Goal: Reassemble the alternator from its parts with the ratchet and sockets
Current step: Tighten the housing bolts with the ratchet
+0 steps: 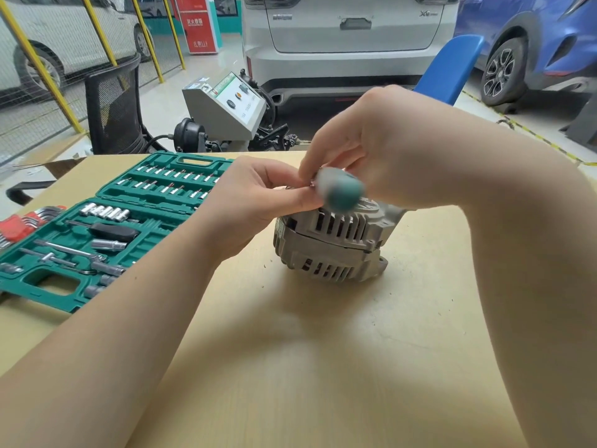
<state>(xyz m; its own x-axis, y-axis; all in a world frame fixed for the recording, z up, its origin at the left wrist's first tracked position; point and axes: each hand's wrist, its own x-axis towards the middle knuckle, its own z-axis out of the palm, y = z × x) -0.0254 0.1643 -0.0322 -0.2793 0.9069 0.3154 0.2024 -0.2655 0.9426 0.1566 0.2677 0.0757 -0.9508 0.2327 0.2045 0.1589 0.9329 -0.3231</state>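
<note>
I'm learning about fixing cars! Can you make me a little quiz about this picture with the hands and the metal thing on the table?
1. True or false: the alternator stands on the table.
2. Which side of the alternator is the green tool case on? A) the person's left B) the person's right C) behind it
3. Fill in: the right hand holds a blurred tool with a ____ handle over the alternator, and the left hand pinches near its tip.

Key: 1 true; 2 A; 3 green.
</note>
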